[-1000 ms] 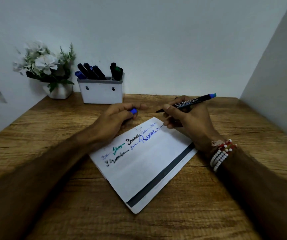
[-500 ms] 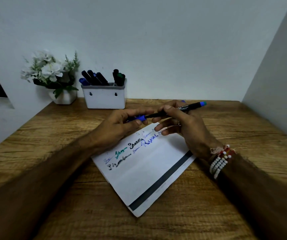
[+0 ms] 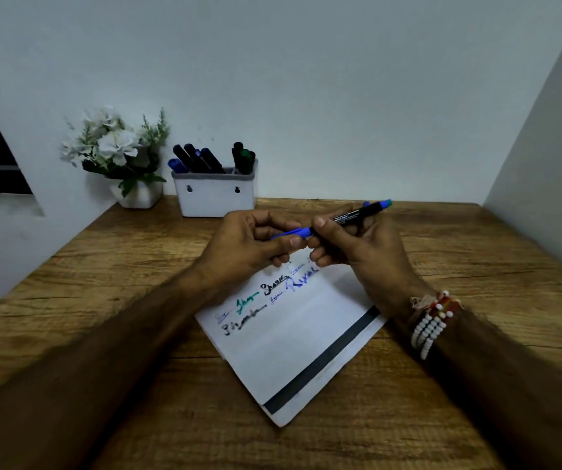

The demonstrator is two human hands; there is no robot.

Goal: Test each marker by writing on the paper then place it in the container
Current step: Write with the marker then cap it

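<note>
A black marker (image 3: pixel 354 217) with a blue end is held level above the far edge of the paper (image 3: pixel 293 337). My right hand (image 3: pixel 350 245) grips its barrel. My left hand (image 3: pixel 255 245) pinches the blue cap (image 3: pixel 293 233), which sits over the marker's tip. The paper lies slanted on the wooden table (image 3: pixel 137 266) and carries several scribbled words in black, green and blue, plus a dark stripe along its near edge. The white container (image 3: pixel 216 195) stands at the back against the wall and holds several markers.
A small white pot of white flowers (image 3: pixel 116 157) stands left of the container. Walls close the desk at the back, left and right. Bead bracelets (image 3: pixel 430 320) circle my right wrist.
My hands came together above the paper: the blue cap in my left hand met the marker's tip and now sits on it. The view tilted down slightly.
</note>
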